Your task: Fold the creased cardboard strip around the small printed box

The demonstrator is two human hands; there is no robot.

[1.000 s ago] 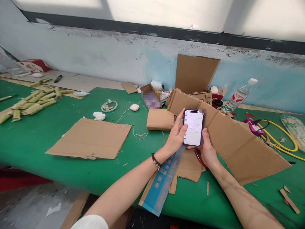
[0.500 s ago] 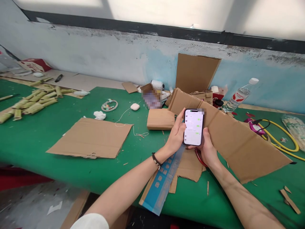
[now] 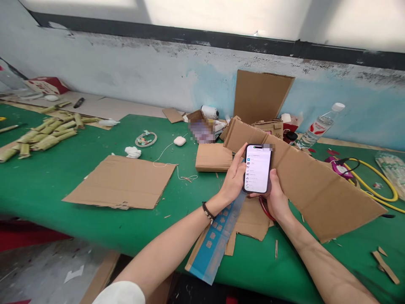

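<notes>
Both of my hands hold a black phone point(image 3: 258, 168) upright over the green table point(image 3: 47, 181), its lit white screen facing me. My left hand point(image 3: 234, 179) grips its left edge with the thumb on the screen. My right hand point(image 3: 274, 195) cups the phone's lower right side, fingers curled behind it. A dark bead bracelet point(image 3: 207, 211) circles my left wrist. Under my hands lie brown cardboard pieces point(image 3: 251, 221), a blue printed strip point(image 3: 215, 240) and a red curved object point(image 3: 263, 210), partly hidden.
A long folded cardboard sheet point(image 3: 316, 185) lies to the right, a flat sheet point(image 3: 122, 182) to the left. A small cardboard box point(image 3: 213, 157), a water bottle point(image 3: 316, 125), a yellow hose point(image 3: 379, 181), green rolled stalks point(image 3: 47, 135), a white earbud case point(image 3: 179, 141) and string are on the table.
The phone screen has switched from a chat with green bubbles to a list view. My hands stay almost where they were.
</notes>
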